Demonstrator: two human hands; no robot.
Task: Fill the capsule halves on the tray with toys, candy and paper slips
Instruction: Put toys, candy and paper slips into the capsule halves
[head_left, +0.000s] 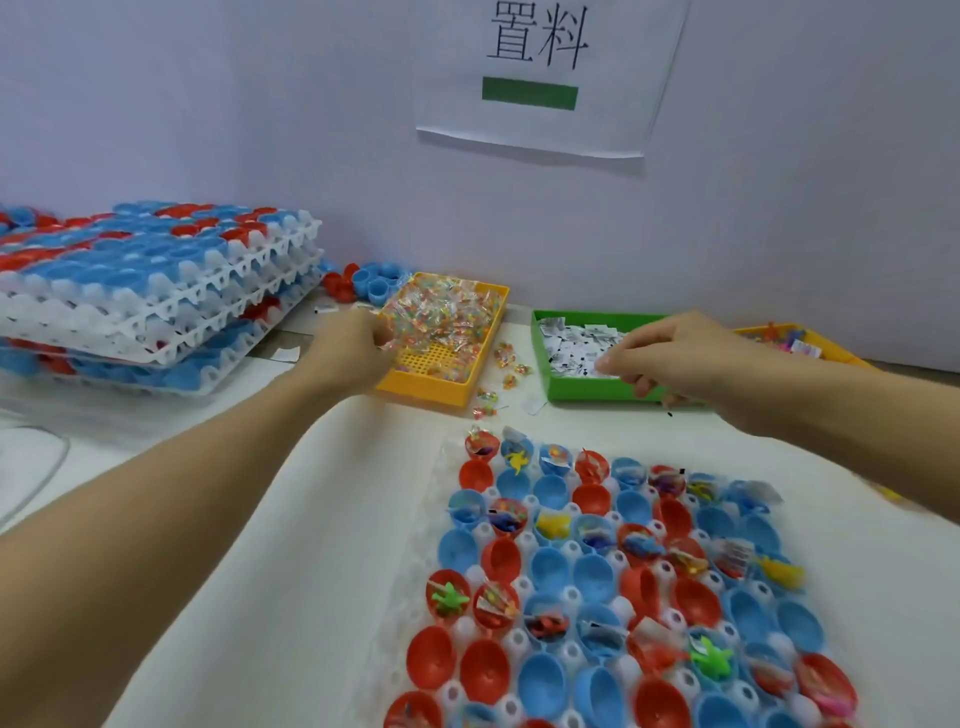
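Observation:
A white tray (415, 561) lies at the lower right and holds several red and blue capsule halves (550, 566). Some halves hold toys, candy and slips, others are bare. My left hand (353, 345) reaches into the orange basket (431, 387) of wrapped candy (447, 312), fingertips in the candy pile; whether it holds any I cannot tell. My right hand (670, 356) is over the green bin (571, 389) of paper slips (576, 343) and pinches slips between thumb and fingers.
A stack of white trays with capsule halves (150, 291) stands at the left. Loose capsule halves (363, 283) lie by the wall. Another orange basket (810, 348) with toys sits at the far right. Stray candies (506, 364) lie between the bins. A paper sign (545, 78) hangs on the wall.

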